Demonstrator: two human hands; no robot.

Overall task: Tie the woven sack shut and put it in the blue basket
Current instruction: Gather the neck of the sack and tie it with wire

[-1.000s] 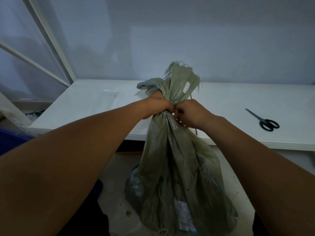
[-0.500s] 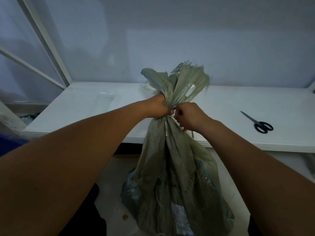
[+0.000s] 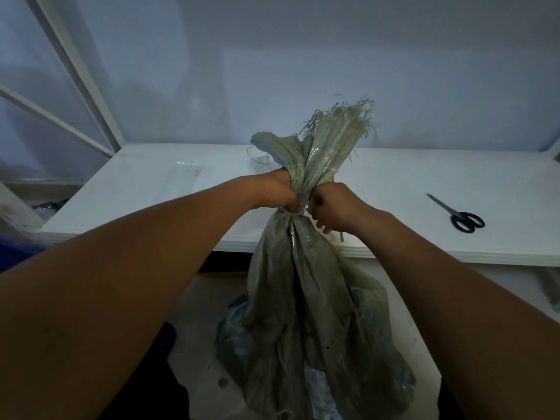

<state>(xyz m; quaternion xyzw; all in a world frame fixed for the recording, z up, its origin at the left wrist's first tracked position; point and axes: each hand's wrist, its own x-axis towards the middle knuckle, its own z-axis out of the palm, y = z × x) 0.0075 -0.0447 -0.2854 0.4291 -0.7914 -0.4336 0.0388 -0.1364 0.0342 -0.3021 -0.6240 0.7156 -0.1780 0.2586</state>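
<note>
A grey-green woven sack stands full on the floor in front of me, its neck gathered into a bunch with frayed ends fanning upward. My left hand is clenched around the neck from the left. My right hand is closed at the neck from the right, pinching a thin tie strand that hangs down beside it. A dark blue edge at the far left may be the basket; most of it is out of view.
A white table runs across behind the sack, with black-handled scissors at its right and a clear plastic sheet at its left. White frame bars lean at the left. The floor under the sack is pale.
The frayed top of the sack has swung to the right and spread out. Both hands stayed on the neck, the right one working just below the left.
</note>
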